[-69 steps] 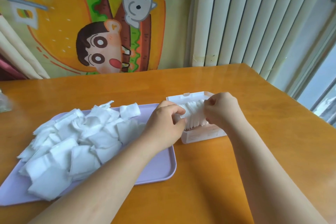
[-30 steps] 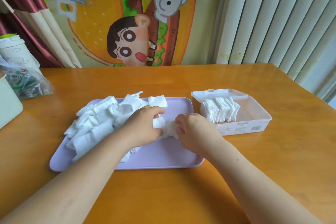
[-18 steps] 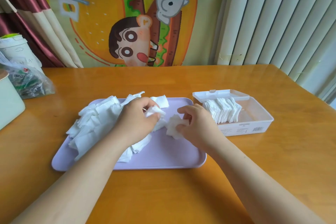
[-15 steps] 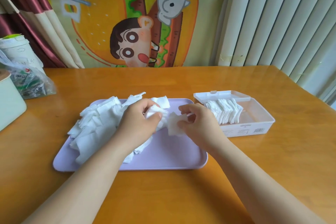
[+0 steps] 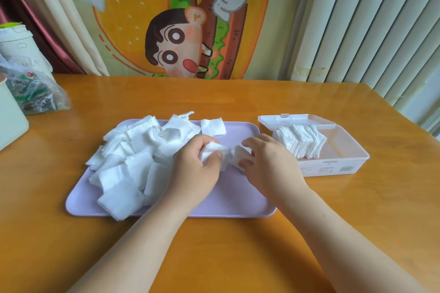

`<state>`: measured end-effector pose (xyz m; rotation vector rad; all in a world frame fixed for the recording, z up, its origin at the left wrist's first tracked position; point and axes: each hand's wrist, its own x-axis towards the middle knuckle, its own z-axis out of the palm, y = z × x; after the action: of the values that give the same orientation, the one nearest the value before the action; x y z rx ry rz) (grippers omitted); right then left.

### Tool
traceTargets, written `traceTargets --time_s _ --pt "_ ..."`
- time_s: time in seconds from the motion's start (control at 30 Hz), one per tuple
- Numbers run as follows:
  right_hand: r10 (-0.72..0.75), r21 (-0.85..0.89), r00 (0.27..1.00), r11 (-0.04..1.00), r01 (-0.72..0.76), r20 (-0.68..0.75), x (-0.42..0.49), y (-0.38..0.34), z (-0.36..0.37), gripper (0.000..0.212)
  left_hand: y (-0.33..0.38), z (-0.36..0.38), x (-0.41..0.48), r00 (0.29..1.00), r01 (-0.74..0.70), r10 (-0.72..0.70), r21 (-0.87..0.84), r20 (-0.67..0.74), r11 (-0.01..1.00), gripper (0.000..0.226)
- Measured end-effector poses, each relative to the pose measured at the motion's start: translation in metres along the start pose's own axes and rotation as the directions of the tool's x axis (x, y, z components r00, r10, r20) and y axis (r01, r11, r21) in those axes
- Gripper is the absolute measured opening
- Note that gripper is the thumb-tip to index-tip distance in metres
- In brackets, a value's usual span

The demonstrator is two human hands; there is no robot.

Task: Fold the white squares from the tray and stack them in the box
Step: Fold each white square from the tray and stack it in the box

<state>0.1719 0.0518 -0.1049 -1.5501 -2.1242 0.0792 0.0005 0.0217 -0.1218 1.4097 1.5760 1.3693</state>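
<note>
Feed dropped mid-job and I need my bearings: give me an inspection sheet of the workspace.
Surface: glossy wooden table.
Job's things: lilac tray with a loose pile of white squares on its left part; open clear box right of the tray, a stack of folded squares inside.
Clutter: bag, cup and pale tub at the table's left edge.
Grippers: left hand grips a square; right hand pinches a second square; both over the tray.
Cables: nothing seen.
Surroundings: cartoon cloth, red curtain, blinds.
</note>
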Motion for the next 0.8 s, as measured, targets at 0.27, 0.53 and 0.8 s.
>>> traceTargets --time_s 0.27,0.53,0.8 --pt "0.213 0.534 0.973 0.814 -0.228 0.091 0.007 -0.005 -0.026 0.009 0.010 -0.012 -0.009 0.981 0.037 0.020 -0.288 0.192 0.957 0.035" --pt "0.172 0.688 0.925 0.625 -0.368 0.338 -0.017 -0.003 -0.030 0.039 0.014 -0.012 -0.014 0.952 0.121 -0.003 -0.364 0.307 0.924 0.038" --pt "0.313 0.779 0.942 0.559 -0.283 0.118 -0.042 0.002 -0.015 0.026 0.011 -0.009 -0.016 0.943 0.096 0.022 -0.335 0.333 0.937 0.032"
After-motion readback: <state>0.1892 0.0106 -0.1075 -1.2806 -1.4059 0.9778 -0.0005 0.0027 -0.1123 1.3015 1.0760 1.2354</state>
